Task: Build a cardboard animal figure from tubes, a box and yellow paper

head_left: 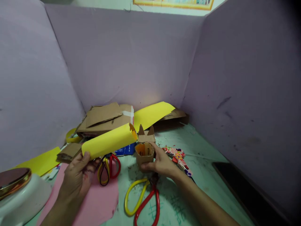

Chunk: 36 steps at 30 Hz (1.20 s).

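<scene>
My left hand (80,172) is closed round the near end of a yellow paper-covered tube (108,141), which slants up to the right with its open end showing brown cardboard. My right hand (160,161) grips a short brown cardboard cup (144,153), open at the top and orange inside. Just behind the cup stands a cardboard piece with two pointed ears (146,135). Scissors with one yellow and one red handle (147,201) lie below the cup. A second, similar pair (110,169) rests beside my left hand, partly on pink paper (101,201).
Folded cardboard (105,117) and a yellow sheet (152,114) lie at the back. A patterned item (177,157) is right of my right hand. A white object with a dark, gold-rimmed top (25,194) stands front left; a dark flat panel (244,188) lies right. Pale walls enclose three sides.
</scene>
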Available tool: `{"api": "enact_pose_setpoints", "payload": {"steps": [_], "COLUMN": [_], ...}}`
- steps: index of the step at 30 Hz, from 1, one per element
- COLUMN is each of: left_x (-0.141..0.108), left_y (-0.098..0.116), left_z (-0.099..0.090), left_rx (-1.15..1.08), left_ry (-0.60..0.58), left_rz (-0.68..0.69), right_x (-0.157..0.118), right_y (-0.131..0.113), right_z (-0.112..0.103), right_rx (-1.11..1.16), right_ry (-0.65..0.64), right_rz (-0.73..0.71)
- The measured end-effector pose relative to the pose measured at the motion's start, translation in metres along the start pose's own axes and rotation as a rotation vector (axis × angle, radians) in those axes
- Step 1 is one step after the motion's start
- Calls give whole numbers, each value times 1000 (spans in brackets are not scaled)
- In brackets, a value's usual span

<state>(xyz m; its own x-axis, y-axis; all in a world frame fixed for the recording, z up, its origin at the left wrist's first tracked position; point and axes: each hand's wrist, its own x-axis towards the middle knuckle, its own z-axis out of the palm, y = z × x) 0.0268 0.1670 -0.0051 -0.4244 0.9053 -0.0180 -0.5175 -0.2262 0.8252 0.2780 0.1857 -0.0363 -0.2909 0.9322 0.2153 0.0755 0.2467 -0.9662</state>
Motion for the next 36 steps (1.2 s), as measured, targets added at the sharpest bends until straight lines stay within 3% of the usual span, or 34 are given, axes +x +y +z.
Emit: {"api": "enact_pose_setpoints", "payload": {"steps": [4,13,18,22,25,28,36], "left_x": [-4,-23,-27,-26,-19,-11,-1], "left_y": [-4,1,6,11,4,-5,-4], "left_z": [0,26,32,31,21,9,6], "left_rx": [84,220,262,259,261,277,292], "left_ry": [-10,-15,26,22,0,-54,-67], "left_rz": [-12,-70,-53,-71,-21,-22,-104], "right_x": [0,-1,-6,7,31,55,80], "right_y": [3,-8,-28,-31,-23,-12,4], "right_z": [-7,-7,-31,-63,-76,-74,-59], "right_rx": [27,-65,-258,-333,-347,-354,-246], "right_ry": [-43,-53,-96,44,195,261,8], "right_rz": [15,20,129,278,254,219,103]}}
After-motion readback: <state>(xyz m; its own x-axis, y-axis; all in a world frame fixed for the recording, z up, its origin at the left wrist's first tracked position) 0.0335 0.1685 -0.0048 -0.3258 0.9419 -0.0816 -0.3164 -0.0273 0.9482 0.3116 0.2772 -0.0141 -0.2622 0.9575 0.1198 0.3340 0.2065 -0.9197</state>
